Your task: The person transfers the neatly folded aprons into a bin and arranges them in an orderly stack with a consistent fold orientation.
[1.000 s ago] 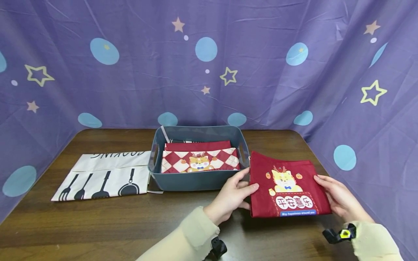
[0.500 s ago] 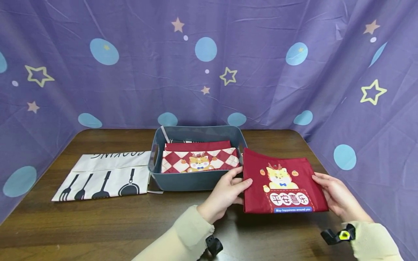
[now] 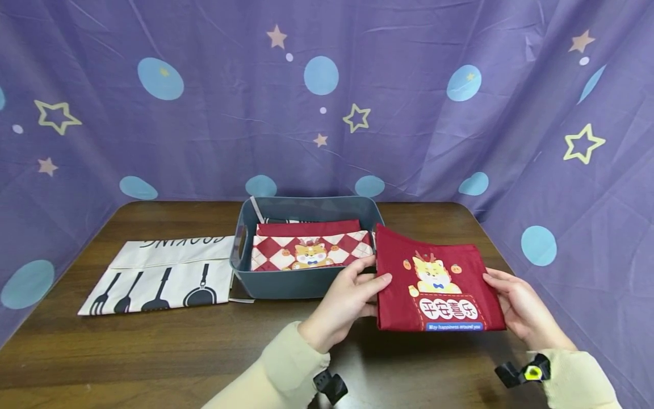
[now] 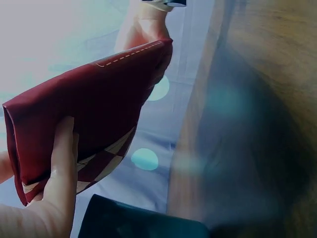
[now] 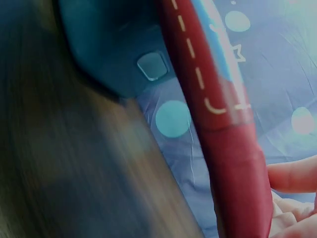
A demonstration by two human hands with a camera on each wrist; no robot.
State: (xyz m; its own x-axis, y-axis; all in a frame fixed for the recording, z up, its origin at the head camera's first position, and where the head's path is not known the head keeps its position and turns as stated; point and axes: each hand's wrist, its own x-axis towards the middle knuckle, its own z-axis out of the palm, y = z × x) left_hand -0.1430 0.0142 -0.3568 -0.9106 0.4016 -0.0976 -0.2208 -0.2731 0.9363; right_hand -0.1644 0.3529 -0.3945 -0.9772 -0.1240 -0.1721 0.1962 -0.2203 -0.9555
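Backdrop: purple cloth printed with stars and blue dots [image 3: 204, 142] hangs behind and beside a dark brown wooden table [image 3: 153, 352].

Left hand: my left hand [image 3: 343, 304] pinches the left edge of a folded dark red cloth printed with a cartoon animal and white characters [image 3: 434, 284], thumb on top and fingers beneath.

Right hand: my right hand [image 3: 518, 307] grips the opposite edge, fingers curled round it.

Cloth: it hangs between my two hands, lifted off the table and tilted, its far left corner just over the near right rim of the bin. My left wrist view shows a red-and-white checked layer on its underside.

Bin: a grey-blue rectangular plastic bin [image 3: 301, 284] stands just left of my left hand, beyond my fingertips.

Done so far: a folded red-and-white diamond-patterned cloth [image 3: 311, 253] already lies inside the bin, over a plain red layer.

Left to do: I judge the cloth in my hands is not yet in, and a white folded cloth printed with black kitchen utensils [image 3: 163, 275] lies flat, well to the left of my grip.
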